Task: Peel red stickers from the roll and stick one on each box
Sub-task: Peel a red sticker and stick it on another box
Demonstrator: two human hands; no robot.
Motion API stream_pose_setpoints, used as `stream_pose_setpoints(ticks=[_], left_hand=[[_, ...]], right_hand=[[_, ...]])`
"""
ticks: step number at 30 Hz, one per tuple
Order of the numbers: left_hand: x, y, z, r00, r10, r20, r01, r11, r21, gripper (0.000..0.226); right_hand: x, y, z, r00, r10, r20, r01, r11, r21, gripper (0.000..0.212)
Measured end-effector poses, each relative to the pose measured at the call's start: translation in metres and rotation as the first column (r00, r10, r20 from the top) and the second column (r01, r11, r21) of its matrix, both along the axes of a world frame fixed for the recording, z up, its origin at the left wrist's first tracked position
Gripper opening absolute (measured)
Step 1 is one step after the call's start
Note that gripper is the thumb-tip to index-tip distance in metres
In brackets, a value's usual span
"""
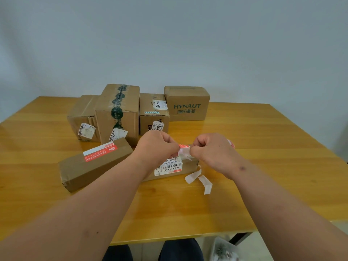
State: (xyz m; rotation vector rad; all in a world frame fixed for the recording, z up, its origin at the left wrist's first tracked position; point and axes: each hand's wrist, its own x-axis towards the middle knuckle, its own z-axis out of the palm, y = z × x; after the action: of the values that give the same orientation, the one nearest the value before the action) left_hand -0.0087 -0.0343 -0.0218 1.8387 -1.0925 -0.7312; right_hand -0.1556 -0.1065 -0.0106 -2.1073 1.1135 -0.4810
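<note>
Our left hand [157, 147] and right hand [209, 149] hover mid-counter [263, 147], fingers curled, both pinching red sticker [184, 146] and white backing strip [199, 178] between them. Roll mostly hidden behind right hand. Long box [90, 166] below already wears red sticker; four boxes stand along far edge.

bare table [263, 185] right and near, row of boxes [120, 110] blocking far side, long box [94, 166] left

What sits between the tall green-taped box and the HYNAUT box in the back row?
In the head view, one smaller box with white labels stands between the green-taped box and the HYNAUT box.
</note>
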Motion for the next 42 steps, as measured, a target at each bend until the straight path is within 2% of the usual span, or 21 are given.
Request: stream_pose_setpoints(ticks=[4,8,10,12,14,16,19,23,25,27,29,31,33,35,37,39,40,41,42], left_hand=[[0.004,0.0,0.001,0.997,0.075,0.003,-0.075,0.997,0.016,0.014],[0.013,0.002,0.004,0.983,0.169,-0.065,-0.169,0.986,0.018,0.013],[0.015,0.003,0.004,0.98,0.167,-0.105,-0.166,0.986,0.018,0.011],[0.015,0.003,0.003,0.984,0.127,-0.121,-0.126,0.992,0.019,0.011],[0.013,0.003,0.002,0.99,0.073,-0.123,-0.071,0.997,0.025,0.013],[0.011,0.003,0.002,0.994,0.028,-0.11,-0.024,0.999,0.039,0.014],[0.009,0.005,0.002,0.995,-0.002,-0.101,0.006,0.999,0.048,0.013],[0.008,0.004,0.003,0.994,0.01,-0.113,-0.005,0.999,0.051,0.012],[0.008,0.002,0.004,0.987,0.041,-0.153,-0.033,0.998,0.056,0.011],[0.007,0.0,0.004,0.97,0.084,-0.229,-0.074,0.996,0.052,0.007],[0.006,-0.001,0.005,0.948,0.124,-0.294,-0.115,0.992,0.047,0.008],[0.005,-0.002,0.006,0.932,0.138,-0.335,-0.126,0.99,0.058,0.012],[0.003,-0.001,0.008,0.899,0.122,-0.42,-0.103,0.992,0.069,0.016],[0.006,0.002,0.011,0.8,0.087,-0.594,-0.063,0.996,0.061,0.025],[0.014,0.007,0.011,0.648,0.018,-0.762,-0.021,1.0,0.007,0.038],[0.022,0.012,0.012,0.511,-0.082,-0.856,-0.018,0.994,-0.106,0.049],[0.025,0.014,0.012,0.474,-0.123,-0.872,-0.038,0.986,-0.16,0.055],[0.027,0.015,0.013,0.488,-0.154,-0.859,-0.053,0.977,-0.205,0.06],[0.029,0.016,0.013,0.553,-0.174,-0.815,-0.047,0.97,-0.238,0.064]], right_hand=[[-0.006,-0.003,0.0,0.997,-0.047,-0.061,0.047,0.999,0.001,0.011],[-0.018,-0.012,-0.002,0.989,-0.094,-0.117,0.094,0.996,-0.001,0.015],[-0.02,-0.014,-0.003,0.963,-0.067,-0.26,0.051,0.996,-0.068,0.018],[-0.018,-0.012,-0.004,0.894,-0.04,-0.446,-0.038,0.986,-0.165,0.029],[-0.013,-0.011,-0.006,0.851,-0.053,-0.522,-0.085,0.968,-0.236,0.036],[-0.008,-0.012,-0.007,0.837,-0.09,-0.539,-0.113,0.937,-0.331,0.029],[-0.004,-0.012,-0.008,0.883,-0.088,-0.46,-0.12,0.907,-0.404,0.006],[0.0,-0.005,-0.003,0.974,0.036,-0.223,-0.135,0.885,-0.446,0.012],[0.002,0.001,-0.001,0.974,0.167,-0.15,-0.218,0.867,-0.449,0.015],[0.004,0.008,-0.004,0.94,0.287,-0.182,-0.337,0.855,-0.393,0.032],[0.007,0.009,-0.01,0.921,0.279,-0.274,-0.374,0.833,-0.408,0.042],[0.01,0.008,-0.015,0.935,0.225,-0.276,-0.343,0.772,-0.534,0.032],[0.012,0.006,-0.013,0.96,0.22,-0.174,-0.281,0.74,-0.611,0.016],[0.012,0.005,-0.009,0.973,0.218,-0.077,-0.221,0.778,-0.589,0.014],[0.01,0.005,-0.001,0.981,0.191,-0.003,-0.17,0.868,-0.467,0.014],[0.007,0.004,0.009,0.989,0.132,0.071,-0.103,0.94,-0.325,0.015],[0.006,0.004,0.013,0.988,0.108,0.11,-0.074,0.958,-0.276,0.016],[0.004,0.003,0.016,0.986,0.095,0.136,-0.06,0.968,-0.244,0.016],[0.003,0.003,0.019,0.985,0.102,0.139,-0.069,0.972,-0.224,0.016]])
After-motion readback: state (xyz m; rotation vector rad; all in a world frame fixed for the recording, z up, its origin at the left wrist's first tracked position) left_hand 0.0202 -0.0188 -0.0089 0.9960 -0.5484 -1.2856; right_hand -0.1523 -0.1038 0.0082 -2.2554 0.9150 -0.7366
